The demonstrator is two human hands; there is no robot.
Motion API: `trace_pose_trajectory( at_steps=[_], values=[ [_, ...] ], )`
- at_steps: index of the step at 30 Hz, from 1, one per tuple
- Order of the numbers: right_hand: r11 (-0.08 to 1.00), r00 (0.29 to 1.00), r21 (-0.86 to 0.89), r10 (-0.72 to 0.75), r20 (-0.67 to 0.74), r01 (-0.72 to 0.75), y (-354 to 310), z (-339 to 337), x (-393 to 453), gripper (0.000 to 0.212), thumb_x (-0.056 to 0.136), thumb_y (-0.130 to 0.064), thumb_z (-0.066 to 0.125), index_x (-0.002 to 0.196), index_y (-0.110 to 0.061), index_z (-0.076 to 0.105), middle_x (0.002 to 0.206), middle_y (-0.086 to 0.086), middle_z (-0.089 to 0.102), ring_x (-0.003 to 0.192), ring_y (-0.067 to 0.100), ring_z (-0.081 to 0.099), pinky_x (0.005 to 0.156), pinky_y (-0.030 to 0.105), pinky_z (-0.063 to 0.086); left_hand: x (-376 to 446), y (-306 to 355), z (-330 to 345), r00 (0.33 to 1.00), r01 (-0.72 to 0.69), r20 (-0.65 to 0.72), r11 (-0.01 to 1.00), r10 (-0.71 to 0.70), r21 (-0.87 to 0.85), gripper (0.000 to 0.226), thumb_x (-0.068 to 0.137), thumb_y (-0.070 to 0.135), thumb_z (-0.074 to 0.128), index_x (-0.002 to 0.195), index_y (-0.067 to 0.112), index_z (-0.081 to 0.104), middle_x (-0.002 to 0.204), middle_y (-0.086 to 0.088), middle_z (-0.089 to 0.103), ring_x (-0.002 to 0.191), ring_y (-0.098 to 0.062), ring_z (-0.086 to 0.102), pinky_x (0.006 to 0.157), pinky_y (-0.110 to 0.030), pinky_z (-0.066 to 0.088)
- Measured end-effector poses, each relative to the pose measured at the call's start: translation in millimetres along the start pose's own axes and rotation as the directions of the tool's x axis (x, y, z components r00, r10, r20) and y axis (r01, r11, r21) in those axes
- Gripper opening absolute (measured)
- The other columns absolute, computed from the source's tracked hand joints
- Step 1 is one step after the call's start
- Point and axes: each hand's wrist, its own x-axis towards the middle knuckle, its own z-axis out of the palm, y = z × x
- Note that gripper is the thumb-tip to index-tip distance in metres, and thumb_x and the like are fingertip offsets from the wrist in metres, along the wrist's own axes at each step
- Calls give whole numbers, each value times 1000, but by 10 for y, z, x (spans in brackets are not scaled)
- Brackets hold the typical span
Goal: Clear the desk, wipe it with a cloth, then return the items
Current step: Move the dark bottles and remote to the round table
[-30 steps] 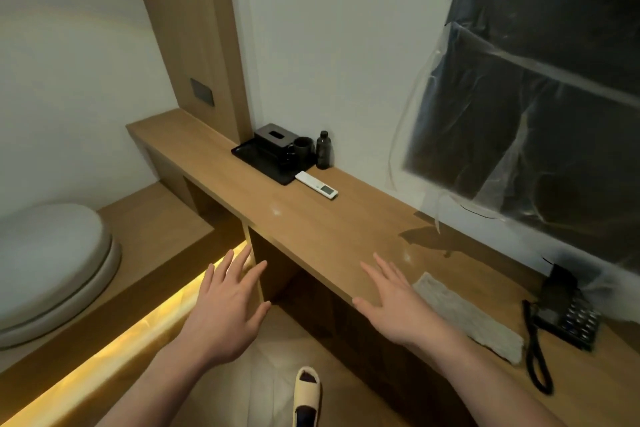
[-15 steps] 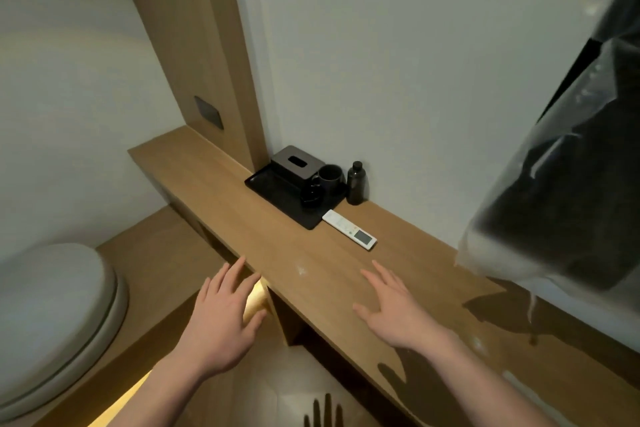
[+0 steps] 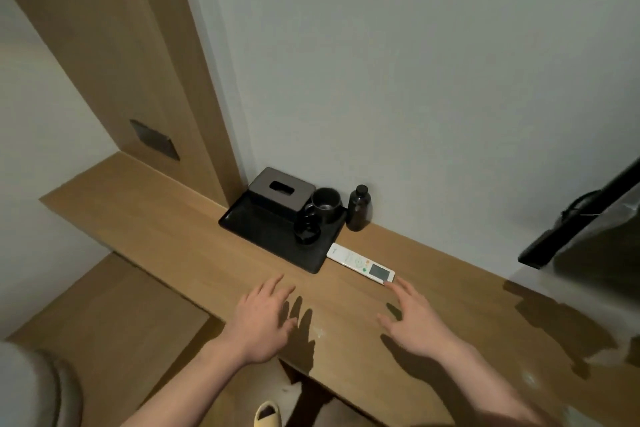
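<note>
Wood runs along the wall as a long desk (image 3: 166, 229), its left end butting a wooden wall panel (image 3: 131, 55) that carries a dark switch plate (image 3: 154, 139). Below the desk's left end sits a lower wooden step (image 3: 104, 305), and a pale rounded seat (image 3: 31, 388) shows at the bottom left corner of the view. Against the desk's back edge, just right of the panel, lies a black tray (image 3: 263, 232) holding a dark tissue box (image 3: 281, 188), a black mug (image 3: 323, 204) and a small black dish (image 3: 306, 232) in front of the mug. A dark bottle (image 3: 358, 207) stands upright on the desk just beside the tray's right edge, close to the wall. A white remote control (image 3: 360, 263) lies flat, angled, touching or nearly touching the tray's front right corner. The left hand (image 3: 261, 319) hovers palm down over the desk's front edge, fingers spread and holding nothing. The right hand (image 3: 414, 317) is likewise spread, its forefinger tip at the near end of the remote; whether it touches I cannot tell. A dark plastic-wrapped screen (image 3: 588, 236) hangs at the right. A yellow slipper (image 3: 267, 414) shows on the floor below.
</note>
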Motion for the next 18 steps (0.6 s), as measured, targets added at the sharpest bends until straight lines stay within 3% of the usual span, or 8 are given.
trace_pose_trajectory(
  at_steps=[9, 13, 18],
  values=[
    [969, 963, 113, 234, -133, -220, 25, 209, 604, 75, 92, -41, 68, 157, -30, 33, 161, -7, 32, 147, 18, 32, 124, 37, 27, 1529, 105, -485, 982, -187, 30, 982, 186, 1, 67, 98, 37, 63, 158, 26, 34, 167, 4, 21, 147, -23, 35, 118, -45, 39],
    [961, 951, 93, 272, -145, -260, 131, 219, 927, 66, 95, -36, 65, 154, -24, 39, 149, 2, 46, 138, 23, 43, 116, 35, 36, 2175, 362, -611, 974, -219, 48, 975, 221, -34, 69, 97, 35, 63, 157, 24, 33, 167, 3, 19, 142, -25, 43, 112, -48, 45],
    [959, 956, 110, 274, -107, -262, 272, 172, 1394, 71, 96, -34, 68, 157, -19, 35, 160, 3, 37, 145, 28, 36, 121, 42, 34, 2810, 618, -588, 969, -246, 17, 969, 246, 2, 67, 97, 33, 62, 156, 25, 31, 167, 1, 18, 145, -30, 39, 110, -52, 45]
  ],
)
